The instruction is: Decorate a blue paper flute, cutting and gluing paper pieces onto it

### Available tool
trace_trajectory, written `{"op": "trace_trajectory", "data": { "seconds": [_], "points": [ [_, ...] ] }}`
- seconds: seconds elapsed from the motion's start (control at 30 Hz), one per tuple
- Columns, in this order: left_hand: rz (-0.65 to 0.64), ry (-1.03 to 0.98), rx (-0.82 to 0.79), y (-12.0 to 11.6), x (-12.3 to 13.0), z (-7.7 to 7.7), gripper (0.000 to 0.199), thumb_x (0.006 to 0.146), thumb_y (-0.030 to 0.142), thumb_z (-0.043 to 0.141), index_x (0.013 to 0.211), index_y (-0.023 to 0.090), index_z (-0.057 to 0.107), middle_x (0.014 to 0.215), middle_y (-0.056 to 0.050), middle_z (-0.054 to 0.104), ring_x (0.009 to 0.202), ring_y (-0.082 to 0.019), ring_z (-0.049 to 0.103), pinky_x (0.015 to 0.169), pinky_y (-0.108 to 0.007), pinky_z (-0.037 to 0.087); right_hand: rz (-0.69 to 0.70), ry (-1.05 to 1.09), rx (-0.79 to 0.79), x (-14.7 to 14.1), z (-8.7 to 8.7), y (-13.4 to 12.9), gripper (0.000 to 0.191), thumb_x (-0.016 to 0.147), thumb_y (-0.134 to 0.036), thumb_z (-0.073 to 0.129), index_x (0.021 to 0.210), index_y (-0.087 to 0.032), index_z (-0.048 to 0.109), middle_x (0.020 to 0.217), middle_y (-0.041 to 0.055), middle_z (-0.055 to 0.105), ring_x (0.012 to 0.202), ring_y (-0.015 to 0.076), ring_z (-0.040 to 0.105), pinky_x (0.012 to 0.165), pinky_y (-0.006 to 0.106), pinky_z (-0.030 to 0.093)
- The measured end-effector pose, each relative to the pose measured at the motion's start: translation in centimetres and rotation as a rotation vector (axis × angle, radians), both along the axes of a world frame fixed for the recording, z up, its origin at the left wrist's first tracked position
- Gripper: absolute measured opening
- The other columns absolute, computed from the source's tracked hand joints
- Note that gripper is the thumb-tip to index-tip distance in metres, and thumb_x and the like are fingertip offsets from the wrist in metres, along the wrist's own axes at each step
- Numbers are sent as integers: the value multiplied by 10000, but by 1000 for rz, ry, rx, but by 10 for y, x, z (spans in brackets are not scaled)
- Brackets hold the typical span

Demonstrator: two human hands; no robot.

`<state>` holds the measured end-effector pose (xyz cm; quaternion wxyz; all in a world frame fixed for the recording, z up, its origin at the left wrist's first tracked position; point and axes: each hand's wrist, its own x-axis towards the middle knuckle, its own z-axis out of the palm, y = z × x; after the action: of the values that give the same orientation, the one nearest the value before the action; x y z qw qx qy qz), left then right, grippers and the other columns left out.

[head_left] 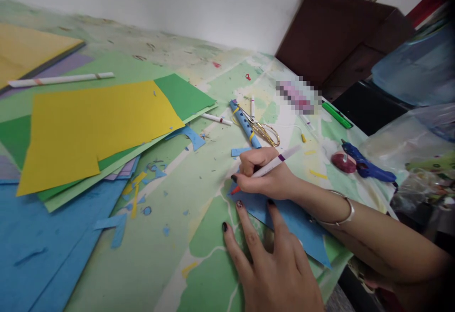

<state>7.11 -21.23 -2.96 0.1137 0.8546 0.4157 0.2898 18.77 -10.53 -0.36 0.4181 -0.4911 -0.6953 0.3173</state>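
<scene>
My right hand (265, 172) grips a white marker (273, 164) with a red tip, and the tip touches the upper corner of a blue paper piece (296, 222). My left hand (273, 264) lies flat with fingers spread, pressing down on the near edge of that blue paper. A silver bangle (341, 212) sits on my right wrist. Just beyond my right hand lie gold-handled scissors (263, 131) beside a blue tube (244, 122) with yellow bands.
Yellow paper (95, 127) lies over green sheets at left, with a large blue sheet (39, 245) in front of them. Paper scraps litter the green table cover (167, 255). A blue glue gun (369, 166), green marker (337, 115), white pens and a dark cabinet (337, 32) are at right.
</scene>
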Motion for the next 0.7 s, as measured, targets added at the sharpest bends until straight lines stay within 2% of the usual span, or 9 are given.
{"op": "trace_trajectory", "data": {
  "seconds": [0.4,0.6,0.7],
  "points": [
    [13,6,40,1,1,-1,56,758,222,637,786,174,644,1248,-77,555,1286,-500,278,968,-772,215,-9,-17,25,2,-3,-1,382,692,-44,603,506,-172,294,494,-85,291,456,40,282,419,205,212],
    [4,-8,-21,0,0,2,62,735,158,645,795,170,644,1265,-81,543,1280,-502,289,961,-773,216,-11,7,15,2,-4,-1,391,681,-25,598,514,-172,277,500,-86,280,457,37,268,424,208,197],
    [17,-12,-2,0,0,2,65,727,154,653,785,180,640,1261,-71,547,1288,-491,286,978,-760,213,-9,10,8,2,-3,-2,390,677,-20,592,514,-173,273,501,-85,275,457,37,262,425,211,189]
  ]
}}
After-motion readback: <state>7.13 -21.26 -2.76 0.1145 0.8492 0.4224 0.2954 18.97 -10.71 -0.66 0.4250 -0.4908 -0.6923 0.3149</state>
